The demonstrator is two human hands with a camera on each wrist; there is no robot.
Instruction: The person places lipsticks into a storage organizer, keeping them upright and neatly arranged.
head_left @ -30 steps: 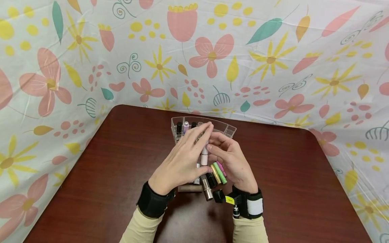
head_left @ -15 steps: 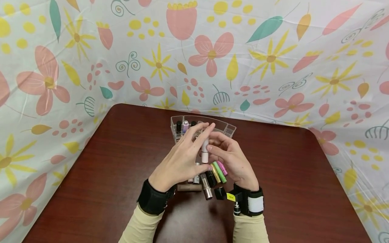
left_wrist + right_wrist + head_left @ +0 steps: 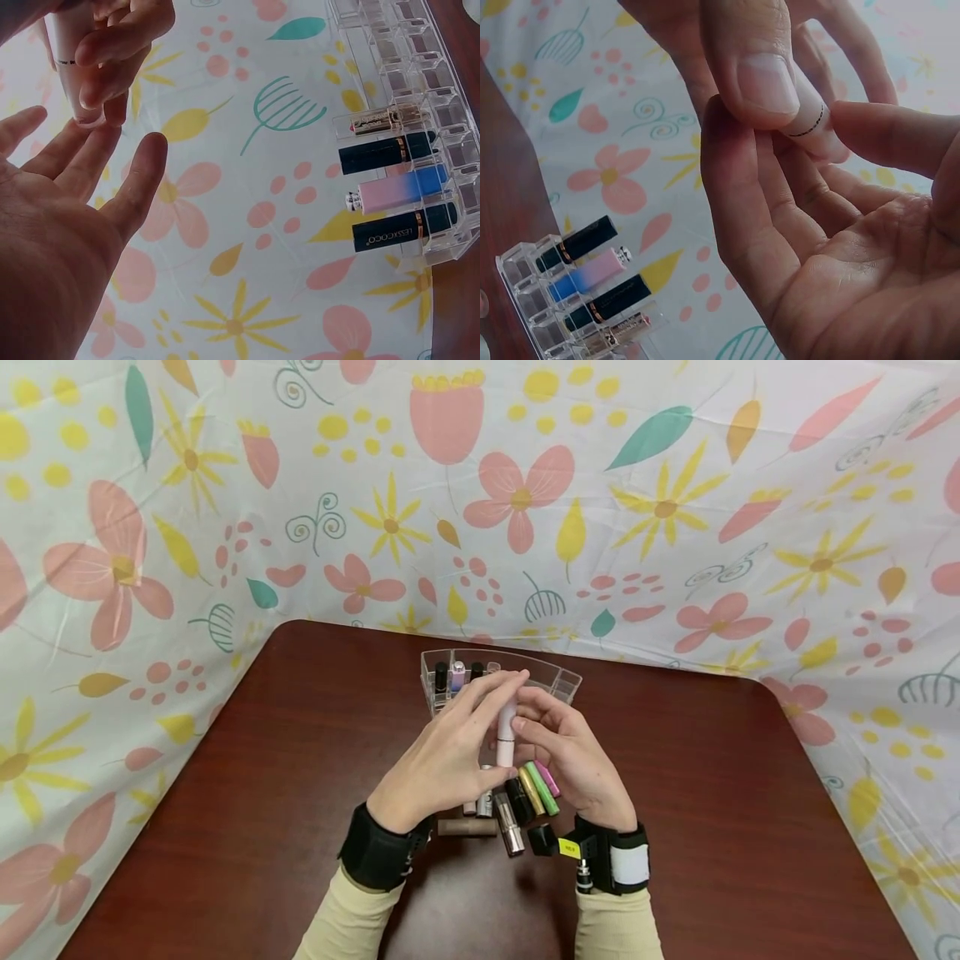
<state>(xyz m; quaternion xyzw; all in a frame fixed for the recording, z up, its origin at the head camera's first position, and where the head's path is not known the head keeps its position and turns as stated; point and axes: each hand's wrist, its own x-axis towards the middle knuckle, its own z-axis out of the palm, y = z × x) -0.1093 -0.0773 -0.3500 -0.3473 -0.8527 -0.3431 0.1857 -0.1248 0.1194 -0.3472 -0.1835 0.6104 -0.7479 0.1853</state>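
My right hand (image 3: pixel 581 760) holds a pale pink lipstick tube (image 3: pixel 506 753) upright, pinched between thumb and fingers; a thin dark band runs round the tube. My left hand (image 3: pixel 438 760) is beside it, its fingers long and spread. In the head view, its index fingertip reaches the tube's top, and its thumb lies near the bottom. The left wrist view puts the tube's end against the left fingertips (image 3: pixel 97 142), with the thumb apart. Behind the hands stands a clear organizer (image 3: pixel 567 685), partly hidden, holding black lipsticks (image 3: pixel 386 152), a pink-and-blue one (image 3: pixel 397 189) and a gold one (image 3: pixel 386 118).
Below the hands, several tubes lie on the brown table (image 3: pixel 285 827): magenta (image 3: pixel 550 779), green (image 3: pixel 542 787), gold (image 3: pixel 532 791), black (image 3: pixel 519 800), silver (image 3: pixel 508 827) and brown (image 3: pixel 467 827). A floral cloth (image 3: pixel 525 568) hangs behind the table and along its sides.
Both hands stay in nearly the same place round the pale pink tube. The left thumb has drawn back slightly to the left beneath it.
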